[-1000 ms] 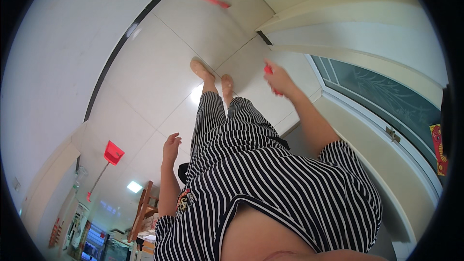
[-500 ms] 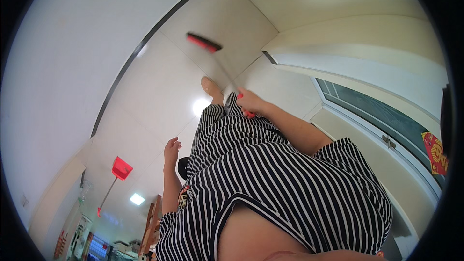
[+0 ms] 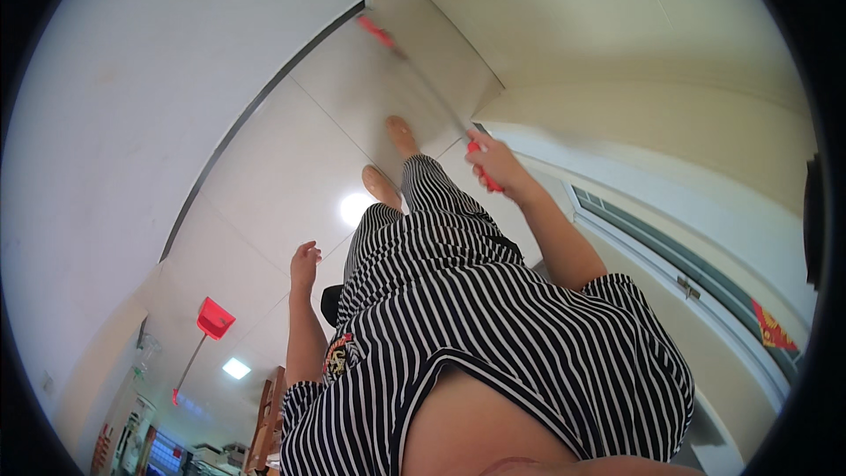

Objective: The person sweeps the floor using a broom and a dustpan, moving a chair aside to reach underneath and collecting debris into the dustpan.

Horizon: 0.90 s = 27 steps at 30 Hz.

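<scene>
My right hand (image 3: 504, 169) is wrapped round the red grip of a long-handled broom (image 3: 432, 88). Its grey shaft slants away to the upper left. The red broom head (image 3: 379, 33) is at the far corner of the floor, close to the left wall's dark baseboard, and is blurred by motion. My left hand (image 3: 305, 263) hangs free over the floor on the left, fingers loosely bent and apart, holding nothing. A red long-handled dustpan (image 3: 215, 318) is on the left, well apart from that hand.
Walls flank the pale tiled floor (image 3: 273, 159), with a dark baseboard (image 3: 247, 115) along the left one. A framed window (image 3: 652, 251) is on the right. Wooden furniture (image 3: 267, 419) stands at the lower left. Both my feet show ahead.
The broom head has moved away toward the far corner, and my right arm has reached farther out to the right. My second foot has come into sight. My left hand has shifted slightly left.
</scene>
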Tool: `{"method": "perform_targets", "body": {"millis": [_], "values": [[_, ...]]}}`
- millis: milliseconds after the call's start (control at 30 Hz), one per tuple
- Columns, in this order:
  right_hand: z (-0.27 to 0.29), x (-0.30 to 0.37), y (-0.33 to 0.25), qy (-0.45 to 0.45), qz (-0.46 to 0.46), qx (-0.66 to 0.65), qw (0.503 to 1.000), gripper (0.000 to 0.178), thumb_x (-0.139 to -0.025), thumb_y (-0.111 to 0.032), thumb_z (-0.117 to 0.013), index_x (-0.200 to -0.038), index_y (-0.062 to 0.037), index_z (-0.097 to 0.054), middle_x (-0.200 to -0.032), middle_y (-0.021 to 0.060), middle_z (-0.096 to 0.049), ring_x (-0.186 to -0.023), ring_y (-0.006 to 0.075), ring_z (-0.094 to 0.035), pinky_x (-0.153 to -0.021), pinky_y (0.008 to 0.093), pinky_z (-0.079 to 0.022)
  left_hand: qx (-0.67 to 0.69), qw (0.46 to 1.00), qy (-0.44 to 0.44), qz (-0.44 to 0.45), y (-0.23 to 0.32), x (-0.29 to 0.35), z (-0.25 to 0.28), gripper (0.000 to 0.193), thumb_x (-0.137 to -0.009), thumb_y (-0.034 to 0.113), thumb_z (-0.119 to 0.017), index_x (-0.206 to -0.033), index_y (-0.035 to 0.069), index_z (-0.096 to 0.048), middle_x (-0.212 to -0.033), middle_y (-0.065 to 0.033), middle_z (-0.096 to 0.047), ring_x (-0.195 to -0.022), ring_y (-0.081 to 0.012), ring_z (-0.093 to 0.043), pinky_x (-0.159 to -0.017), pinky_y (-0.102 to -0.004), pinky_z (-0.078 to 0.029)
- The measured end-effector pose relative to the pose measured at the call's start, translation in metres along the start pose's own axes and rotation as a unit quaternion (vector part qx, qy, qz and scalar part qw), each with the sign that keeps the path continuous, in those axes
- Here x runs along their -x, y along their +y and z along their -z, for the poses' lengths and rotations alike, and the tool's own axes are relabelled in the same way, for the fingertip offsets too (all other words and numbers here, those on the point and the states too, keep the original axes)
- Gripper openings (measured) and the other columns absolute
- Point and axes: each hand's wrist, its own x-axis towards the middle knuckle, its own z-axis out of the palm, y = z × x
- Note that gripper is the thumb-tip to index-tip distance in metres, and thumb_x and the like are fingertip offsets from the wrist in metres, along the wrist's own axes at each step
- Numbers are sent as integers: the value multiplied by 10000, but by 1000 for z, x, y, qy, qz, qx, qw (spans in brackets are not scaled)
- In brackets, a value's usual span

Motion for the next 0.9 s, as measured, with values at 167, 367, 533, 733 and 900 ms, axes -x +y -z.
{"method": "perform_targets", "body": {"millis": [167,367,533,733,900], "values": [[29,-48,126,96,84,12,992,204,-798,-98,-535,-989,-27,-545,-607,87,-532,-422,188,-508,-364,336,-398,-10,999,-41,-5,-140,68,-12,380,-907,219,-513,-1243,48,-563,-1028,-75,-663,-871,-149,-631,-709,-264,-464],[-49,-18,296,113,90,147,979,111,-804,-100,-535,-887,-26,-534,-632,116,-544,-448,208,-517,-377,354,-399,23,1000,-12,1,-276,134,-45,389,-868,174,-545,-1205,-18,-577,-990,-106,-653,-879,-176,-621,-804,-285,-485],[-29,91,446,41,-9,6,999,470,-809,-103,-565,-1267,-19,-499,-654,83,-542,-433,167,-506,-381,300,-413,36,999,1,19,-373,165,-165,394,-867,194,-556,-1209,0,-581,-983,-95,-650,-867,-167,-619,-757,-275,-475],[108,271,603,29,-27,33,999,601,-823,-87,-532,-1406,-68,-385,-624,57,-499,-405,136,-457,-344,293,-367,20,1000,-9,9,-502,259,-309,390,-872,189,-555,-1215,5,-581,-1015,-107,-659,-874,-182,-632,-775,-282,-489],[143,388,754,131,25,79,988,432,-832,-60,-486,-1262,-41,-461,-629,83,-504,-405,167,-457,-362,312,-378,-4,999,-32,-42,-625,414,-376,397,-892,243,-537,-1241,55,-568,-1045,-79,-671,-915,-155,-635,-755,-283,-468]]}}
